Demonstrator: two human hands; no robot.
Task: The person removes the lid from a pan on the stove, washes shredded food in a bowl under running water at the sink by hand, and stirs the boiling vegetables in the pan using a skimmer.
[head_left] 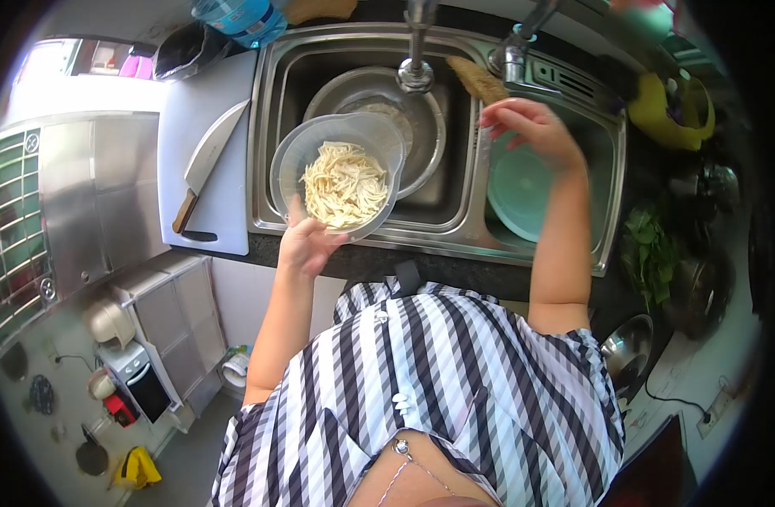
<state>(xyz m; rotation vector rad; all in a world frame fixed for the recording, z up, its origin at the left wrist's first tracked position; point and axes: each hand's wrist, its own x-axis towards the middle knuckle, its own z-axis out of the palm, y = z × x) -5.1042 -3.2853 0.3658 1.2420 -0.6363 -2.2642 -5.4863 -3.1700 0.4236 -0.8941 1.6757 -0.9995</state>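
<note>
My left hand (310, 245) grips the near rim of a clear plastic bowl (290, 156), fingers beneath it and thumb at its side. Pale, thin shredded strips (345, 186) fill the bowl, which is held tilted over the left sink basin. Behind and below it, a large metal bowl (434, 139) sits in that basin, partly covered. My right hand (529, 127) hovers over the right basin near the divider, slightly blurred, its fingers loosely bent and nothing seen in them. Just beyond its fingertips lies a tan, rough scrubber-like piece (476, 80). A pale green round bowl or lid (523, 194) rests in the right basin.
A large knife (214, 148) lies on a white cutting board (172, 186) left of the sink (404, 239). Faucets (415, 72) overhang the sink. Leafy greens (649, 253) and a yellow container (662, 118) are on the right. A water bottle (244, 19) stands at the back left.
</note>
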